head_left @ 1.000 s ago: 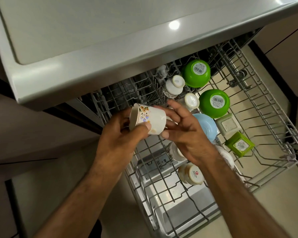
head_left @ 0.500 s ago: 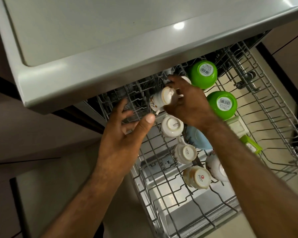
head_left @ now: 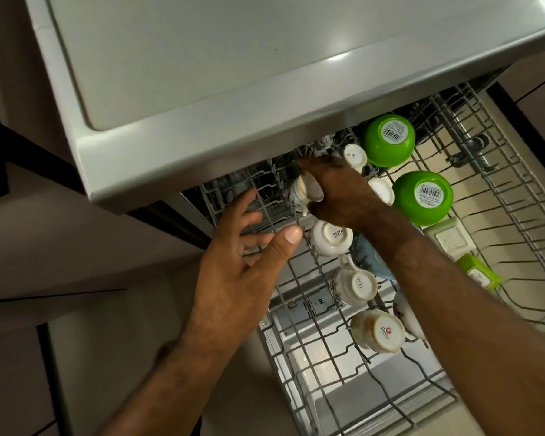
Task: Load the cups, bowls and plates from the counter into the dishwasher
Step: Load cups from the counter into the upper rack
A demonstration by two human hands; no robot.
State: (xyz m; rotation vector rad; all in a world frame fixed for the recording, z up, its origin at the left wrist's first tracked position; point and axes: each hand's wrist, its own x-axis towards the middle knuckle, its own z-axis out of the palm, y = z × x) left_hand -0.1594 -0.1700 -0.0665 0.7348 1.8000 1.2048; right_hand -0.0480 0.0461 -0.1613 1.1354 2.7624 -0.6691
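white cup (head_left: 302, 194) tilted sideways at the rack's (head_left: 513, 196) back-left corner

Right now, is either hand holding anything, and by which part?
The right hand grips a white cup round its body; the left hand holds nothing, fingers spread.

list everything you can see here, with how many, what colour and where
counter: one, pale grey, top
rack: one, grey wire, pulled out beneath it
green bowls: two, green, upside down, rack's back right
white cups: five, white or cream, upside down, left of the bowls
held cup: one, white, tilted, rack's back left
blue bowl: one, pale blue, partly under right forearm
square tubs: two, green, right of blue bowl
left hand: open, over rack's left edge
right hand: grips the held cup
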